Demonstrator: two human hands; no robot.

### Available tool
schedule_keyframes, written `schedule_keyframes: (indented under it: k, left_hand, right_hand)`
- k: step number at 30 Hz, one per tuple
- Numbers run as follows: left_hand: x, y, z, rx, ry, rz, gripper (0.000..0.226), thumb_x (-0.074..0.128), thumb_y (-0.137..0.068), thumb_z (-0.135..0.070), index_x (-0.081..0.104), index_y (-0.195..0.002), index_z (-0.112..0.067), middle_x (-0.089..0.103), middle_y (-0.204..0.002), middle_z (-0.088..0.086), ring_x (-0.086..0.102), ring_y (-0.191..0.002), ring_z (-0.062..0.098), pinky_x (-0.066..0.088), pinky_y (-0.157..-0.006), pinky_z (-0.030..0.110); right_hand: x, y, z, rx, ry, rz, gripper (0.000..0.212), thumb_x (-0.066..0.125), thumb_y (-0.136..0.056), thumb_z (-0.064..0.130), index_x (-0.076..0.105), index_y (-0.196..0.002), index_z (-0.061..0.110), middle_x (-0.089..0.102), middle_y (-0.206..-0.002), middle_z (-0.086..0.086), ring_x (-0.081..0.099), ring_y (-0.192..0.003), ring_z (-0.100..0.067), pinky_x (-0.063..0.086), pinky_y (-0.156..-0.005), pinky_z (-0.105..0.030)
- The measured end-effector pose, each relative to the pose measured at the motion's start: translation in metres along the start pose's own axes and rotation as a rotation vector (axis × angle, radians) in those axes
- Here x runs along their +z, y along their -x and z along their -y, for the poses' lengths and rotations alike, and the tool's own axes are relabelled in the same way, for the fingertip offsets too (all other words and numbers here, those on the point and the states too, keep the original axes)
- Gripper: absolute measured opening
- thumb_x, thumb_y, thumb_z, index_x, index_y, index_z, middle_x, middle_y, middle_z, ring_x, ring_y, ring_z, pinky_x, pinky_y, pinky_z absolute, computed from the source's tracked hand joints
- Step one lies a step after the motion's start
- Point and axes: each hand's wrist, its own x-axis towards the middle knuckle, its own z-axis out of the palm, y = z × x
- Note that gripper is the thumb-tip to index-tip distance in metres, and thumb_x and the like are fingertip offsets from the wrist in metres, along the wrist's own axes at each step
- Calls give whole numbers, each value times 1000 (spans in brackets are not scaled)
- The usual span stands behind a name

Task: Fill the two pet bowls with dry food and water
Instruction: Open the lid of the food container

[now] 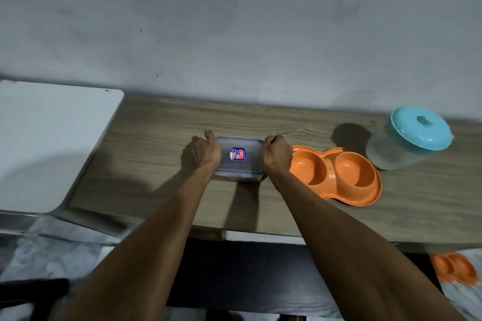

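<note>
Our fingers curl around the two short ends of the clear rectangular plastic container with the blue-trimmed snap lid: the left hand grasps its left end, thumb up at the far corner, and the right hand grasps its right end with the knuckles bent over the lid's edge. The container sits flat on the wood-grain tabletop, lid on, a small blue and red label at the middle of the lid. What it holds we cannot tell through the lid. Just beside our right hand, to the right, lies the orange plastic double pet bowl, its two round wells both bare. Farther right, near the wall, stands a round frosted plastic tub with a turquoise knobbed lid, lid in place, close to the bowl's far well but apart from it. At the table's left end a white board with a rounded corner overlaps the wood. Below the table's right edge, on the floor, we see a second orange double bowl, blurred.
</note>
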Motion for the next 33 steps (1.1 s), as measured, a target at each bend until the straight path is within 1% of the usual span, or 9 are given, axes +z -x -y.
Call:
schedule_keyframes:
  k: [5,11,14,19,21,24,27,31,33]
  left_hand:
    - [13,-9,10,34,-129,-16,63,24,-99,-52,58,-126,-7,58,-131,23,52,-122,41,37,-103,43]
    - [14,-14,13,40,-167,-21,64,24,-96,-56,62,-120,-12,61,-126,23,53,-119,43,38,-104,46]
    - [12,-13,10,33,-141,9,62,24,-98,-53,61,-122,-10,59,-129,23,51,-123,40,34,-106,45]
    - [11,-10,8,44,-104,22,61,25,-100,-50,59,-125,-6,58,-131,22,51,-124,39,35,-103,41]
    - [10,-8,7,47,-81,7,61,28,-100,-49,60,-125,-5,57,-132,22,52,-123,38,36,-101,40]
    - [6,-3,5,24,-70,-106,59,37,-97,-51,59,-121,-3,58,-128,22,53,-119,39,39,-97,40]
    - [-1,7,0,26,-38,-53,57,38,-99,-47,50,-129,-1,55,-133,22,52,-122,38,38,-94,37]
    - [-12,15,6,-48,119,-57,62,43,-97,-47,45,-135,2,48,-141,19,46,-128,31,28,-92,30]
    - [-16,19,15,-95,190,-83,65,53,-93,-45,45,-134,5,48,-140,19,47,-127,30,30,-91,28]
  right_hand:
    - [14,-6,-6,25,59,27,46,29,-104,29,63,-110,-1,64,-120,-27,56,-113,-44,42,-90,-42]
    - [24,-13,-10,-5,123,100,41,25,-103,31,56,-112,6,60,-123,-24,55,-112,-45,41,-86,-41]
    - [24,-14,-13,-44,148,95,38,27,-104,27,57,-112,5,62,-119,-24,56,-108,-43,33,-76,-36]
    - [15,-6,-9,-61,134,3,40,29,-105,28,58,-109,0,62,-115,-28,56,-109,-44,42,-87,-44]
    - [16,-3,-7,-83,170,-23,41,30,-104,28,59,-107,0,64,-113,-28,58,-107,-44,43,-87,-44]
    - [16,-1,-5,-104,230,-64,40,30,-104,27,60,-106,1,65,-113,-26,59,-107,-44,44,-87,-44]
    - [17,-1,-5,-115,285,-104,40,31,-103,28,60,-110,2,63,-116,-22,59,-108,-42,45,-85,-43]
    - [17,-9,1,-250,467,-125,34,41,-98,27,56,-118,3,56,-123,-19,52,-115,-39,45,-86,-47]
    - [18,-12,9,-330,512,-96,33,43,-97,26,57,-117,4,57,-123,-18,52,-115,-40,43,-89,-47]
